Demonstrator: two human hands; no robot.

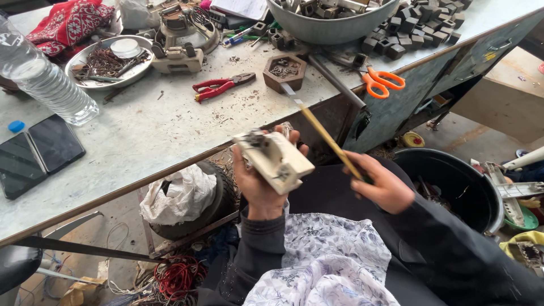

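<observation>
Left hand [259, 182]: centre of frame, fingers wrapped around cream-coloured blocky plastic electrical part [274, 160], held just below table edge.
Right hand [382, 184]: right of centre, fingers closed on yellow-handled long screwdriver [323, 132], tip pointing to upper left.
Grey worn metal worktable [141, 136]: upper half of frame.
Red-handled pliers [221, 86]: upper centre.
Orange-handled scissors [381, 81]: upper right.

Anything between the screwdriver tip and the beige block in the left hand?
Nothing visible. The left hand holds the beige block up over the lap; the right hand grips the yellow-shafted screwdriver, whose tip points up past the block toward the hexagonal wooden tray. The air between shaft and block is open.
</observation>
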